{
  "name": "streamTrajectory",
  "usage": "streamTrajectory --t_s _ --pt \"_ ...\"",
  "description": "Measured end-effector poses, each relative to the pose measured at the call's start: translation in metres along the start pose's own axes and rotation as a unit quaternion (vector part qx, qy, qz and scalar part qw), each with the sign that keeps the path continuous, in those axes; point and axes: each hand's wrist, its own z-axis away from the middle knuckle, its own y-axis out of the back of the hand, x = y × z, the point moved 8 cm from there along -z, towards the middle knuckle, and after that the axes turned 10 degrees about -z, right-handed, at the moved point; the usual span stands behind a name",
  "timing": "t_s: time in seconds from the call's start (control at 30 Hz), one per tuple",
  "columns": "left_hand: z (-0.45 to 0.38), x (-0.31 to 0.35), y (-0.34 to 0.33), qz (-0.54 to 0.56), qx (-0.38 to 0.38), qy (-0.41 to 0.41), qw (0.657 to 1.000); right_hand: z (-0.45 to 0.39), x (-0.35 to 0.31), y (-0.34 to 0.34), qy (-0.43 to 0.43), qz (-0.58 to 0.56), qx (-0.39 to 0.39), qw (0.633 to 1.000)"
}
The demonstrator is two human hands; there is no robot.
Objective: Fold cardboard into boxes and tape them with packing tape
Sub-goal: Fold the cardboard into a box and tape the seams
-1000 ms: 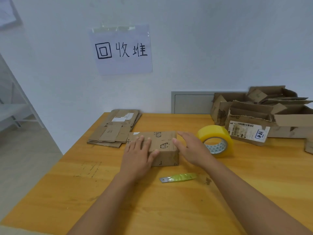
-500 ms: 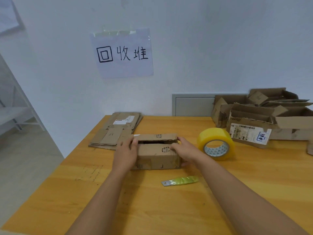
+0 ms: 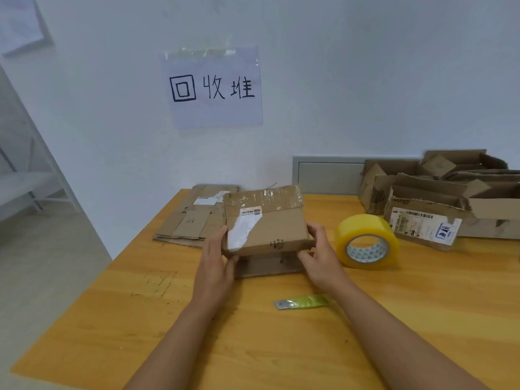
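White wall, taped paper sign — wooden table, grey floor.

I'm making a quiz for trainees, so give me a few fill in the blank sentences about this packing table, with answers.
1. Both hands, left hand and right hand, hold the cardboard ____.
2. The tape roll is ____ in colour.
3. The green-handled blade lies on the ____.

Answers: box, yellow, table
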Motion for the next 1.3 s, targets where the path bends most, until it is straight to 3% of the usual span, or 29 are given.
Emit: streamTrajectory --t_s 0.13,0.27,0.43,0.67,0.87,1.07,1.3 --pt "0.013 -0.005 -0.005 0.095 -0.048 0.057 0.993 0.01 0.005 0.007 -0.029 -0.084 0.02 0.996" --pt "0.021 -0.007 -0.001 0.166 -0.022 0.102 0.981 0.015 0.013 0.005 -0.018 -0.071 0.019 0.997" --pt "0.015 -0.004 0.005 0.115 -0.026 0.067 0.991 0.01 0.017 0.004 0.041 0.065 -0.022 0.997" --pt "-0.001 -0.001 0.006 0.082 -0.039 0.052 0.995 -0.002 -0.003 0.007 0.085 0.094 0.008 0.992" --pt "0.028 -0.006 0.005 0.043 -0.065 0.004 0.997 0.026 0.008 0.004 0.138 0.176 -0.046 0.974" --pt "0.015 -0.004 0.004 0.068 -0.064 0.05 0.994 0.014 -0.005 0.0 0.086 0.138 -0.03 0.986" --pt "-0.028 -0.008 -0.001 0.003 -0.058 0.109 0.992 -0.026 -0.006 0.005 0.012 0.107 0.032 0.994"
